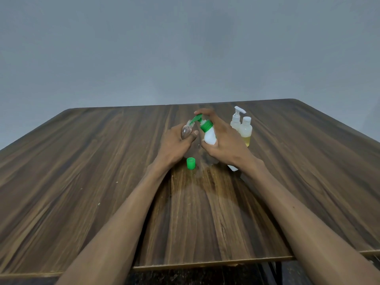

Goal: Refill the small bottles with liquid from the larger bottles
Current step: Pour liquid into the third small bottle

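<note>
A small clear bottle (186,131) is gripped by the left hand (174,144), tilted above the bench (82,171). A green cap (191,163) stands below. A white pump bottle (208,133), spout at the small bottle's mouth, is gripped by the right hand (224,142). Two bottles (242,128) stand at right.

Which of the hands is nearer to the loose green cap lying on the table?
Left. The left hand, holding the small clear bottle, is just above and left of the green cap; the right hand is farther, up and right.

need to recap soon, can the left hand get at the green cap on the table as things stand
Probably not yet: the left hand holds the small clear bottle. The green cap lies uncovered just below it.
</note>
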